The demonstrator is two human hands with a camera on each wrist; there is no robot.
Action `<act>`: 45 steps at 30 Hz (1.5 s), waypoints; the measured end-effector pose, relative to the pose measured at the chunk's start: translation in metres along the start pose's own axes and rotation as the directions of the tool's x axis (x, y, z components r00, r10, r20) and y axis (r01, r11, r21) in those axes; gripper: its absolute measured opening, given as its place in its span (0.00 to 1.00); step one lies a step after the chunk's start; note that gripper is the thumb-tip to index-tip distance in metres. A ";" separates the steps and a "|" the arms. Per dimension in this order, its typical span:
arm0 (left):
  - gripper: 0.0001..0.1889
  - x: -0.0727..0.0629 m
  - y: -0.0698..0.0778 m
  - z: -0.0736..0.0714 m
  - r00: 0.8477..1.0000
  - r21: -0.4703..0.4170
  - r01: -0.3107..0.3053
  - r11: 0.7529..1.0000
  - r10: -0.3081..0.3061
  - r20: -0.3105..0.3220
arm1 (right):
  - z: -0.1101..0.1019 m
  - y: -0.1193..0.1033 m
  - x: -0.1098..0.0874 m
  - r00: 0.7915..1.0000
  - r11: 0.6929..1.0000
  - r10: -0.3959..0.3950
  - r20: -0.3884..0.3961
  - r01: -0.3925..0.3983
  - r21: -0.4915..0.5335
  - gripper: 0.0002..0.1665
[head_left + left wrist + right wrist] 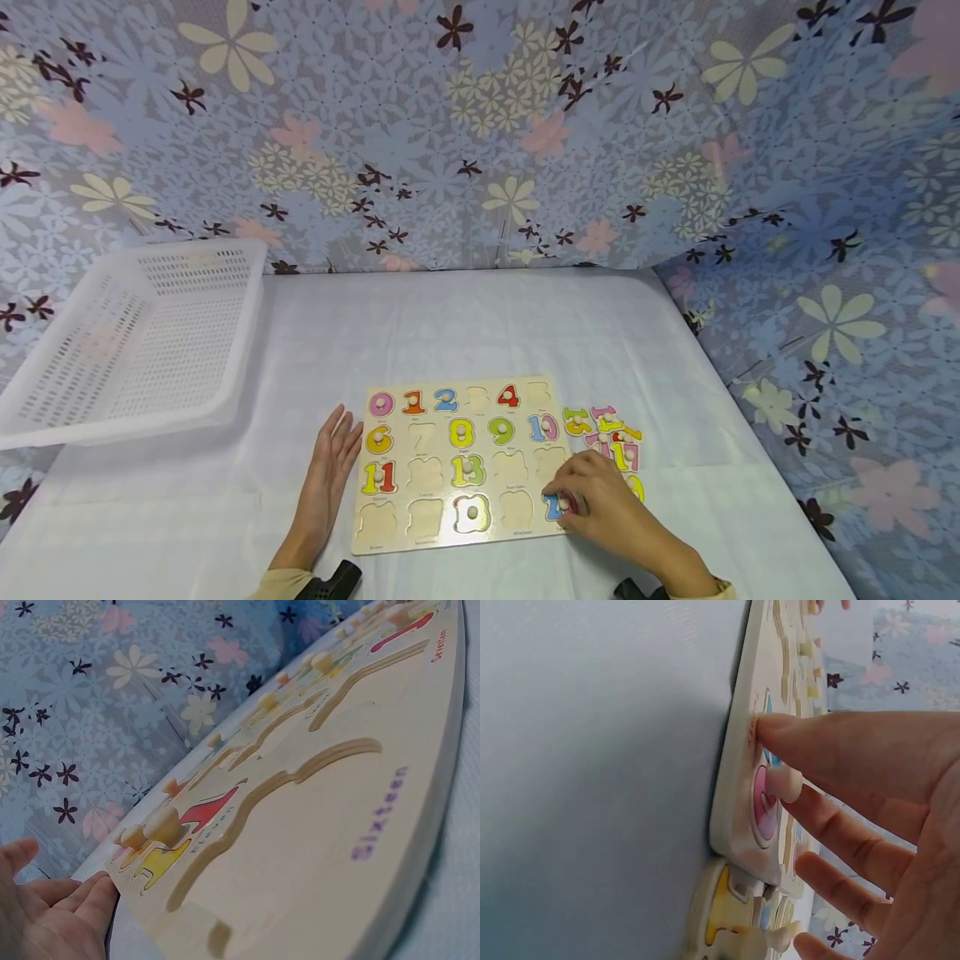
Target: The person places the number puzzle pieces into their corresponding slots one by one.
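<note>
A wooden number puzzle board lies flat with knobbed pieces in several of its recesses. My right hand bends over its lower right corner, thumb and forefinger at the number 20 puzzle piece. In the right wrist view the thumb tip is down by the blue 2, and the pink 0 with its pale knob shows below the thumb. Beside the board's left edge rests my left hand, fingers extended. The left wrist view shows those fingertips at the edge near the number 11 piece.
Loose number pieces lie in an overlapping cluster right of the board, close to my right hand. A white plastic basket stands at the far left on the white cloth. Flowered fabric hangs behind and at the right.
</note>
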State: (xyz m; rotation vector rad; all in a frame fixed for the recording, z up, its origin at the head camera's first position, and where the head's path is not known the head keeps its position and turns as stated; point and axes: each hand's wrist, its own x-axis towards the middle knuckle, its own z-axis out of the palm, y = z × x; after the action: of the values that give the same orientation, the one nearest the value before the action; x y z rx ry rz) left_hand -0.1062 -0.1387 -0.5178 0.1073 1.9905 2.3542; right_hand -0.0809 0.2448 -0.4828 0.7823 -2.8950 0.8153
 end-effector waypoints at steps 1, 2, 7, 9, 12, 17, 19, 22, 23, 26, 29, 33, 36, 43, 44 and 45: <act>0.30 0.000 0.000 0.000 1.000 0.002 -0.001 1.000 0.001 0.001 | 0.000 -0.001 0.000 1.000 1.000 0.001 -0.008 -0.001 -0.003 0.20; 0.30 0.001 0.000 0.000 1.000 0.002 -0.004 1.000 0.004 0.001 | 0.001 -0.001 0.000 1.000 1.000 0.004 -0.014 -0.004 -0.008 0.20; 0.30 0.003 0.001 -0.001 1.000 -0.010 -0.019 1.000 0.019 0.005 | -0.003 0.000 0.001 0.999 1.000 0.010 -0.038 -0.010 -0.001 0.22; 0.30 0.003 0.002 -0.001 1.000 -0.015 -0.017 1.000 0.017 0.003 | -0.008 0.004 0.002 0.998 1.000 0.005 -0.061 -0.005 0.010 0.21; 0.30 0.003 0.003 -0.001 1.000 -0.016 -0.007 1.000 0.007 0.003 | -0.021 0.017 0.003 0.993 1.000 0.028 -0.111 -0.028 -0.002 0.21; 0.31 0.001 0.004 -0.001 1.000 0.000 0.010 1.000 -0.010 0.006 | -0.046 0.047 0.011 0.965 0.966 0.179 -0.193 -0.210 -0.151 0.18; 0.31 0.001 0.005 -0.001 1.000 0.009 0.013 1.000 -0.013 0.007 | -0.051 0.056 0.017 0.949 0.934 0.248 -0.196 -0.288 -0.210 0.19; 0.30 0.002 0.006 -0.001 1.000 0.015 0.007 1.000 -0.007 0.006 | -0.051 0.064 0.030 0.926 0.891 0.344 -0.158 -0.375 -0.255 0.23; 0.30 0.002 0.006 -0.002 1.000 0.014 0.004 1.000 -0.004 0.005 | -0.050 0.065 0.035 0.917 0.881 0.373 -0.139 -0.397 -0.257 0.24; 0.30 0.002 0.006 -0.002 1.000 0.008 -0.003 1.000 0.003 0.002 | -0.047 0.066 0.048 0.891 0.853 0.446 -0.089 -0.453 -0.258 0.24; 0.30 0.002 0.005 -0.002 1.000 -0.001 -0.005 1.000 0.005 0.005 | -0.046 0.066 0.056 0.874 0.833 0.481 -0.074 -0.482 -0.271 0.20; 0.30 0.002 0.004 -0.001 1.000 -0.004 -0.003 1.000 0.003 0.003 | -0.047 0.065 0.061 0.877 0.830 0.475 -0.070 -0.473 -0.297 0.16; 0.30 0.002 0.004 -0.002 1.000 -0.001 -0.001 1.000 0.001 0.001 | -0.051 0.062 0.061 0.885 0.833 0.458 -0.084 -0.461 -0.306 0.16; 0.30 0.002 0.004 -0.002 1.000 0.000 -0.004 1.000 0.004 0.003 | -0.057 0.045 0.061 0.932 0.898 0.344 -0.117 -0.363 -0.248 0.19; 0.30 0.002 0.004 -0.002 1.000 -0.001 -0.004 1.000 0.004 0.003 | -0.055 0.041 0.060 0.952 0.924 0.287 -0.106 -0.305 -0.231 0.19; 0.30 0.002 0.004 -0.002 1.000 0.001 -0.005 1.000 0.005 0.004 | -0.053 0.037 0.060 0.970 0.950 0.224 -0.091 -0.239 -0.204 0.19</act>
State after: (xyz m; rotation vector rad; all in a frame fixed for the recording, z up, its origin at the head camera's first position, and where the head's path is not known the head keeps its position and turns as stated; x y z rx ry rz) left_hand -0.1084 -0.1416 -0.5142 0.1168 1.9924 2.3542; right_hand -0.1565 0.2707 -0.4456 0.3930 -2.9834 0.5176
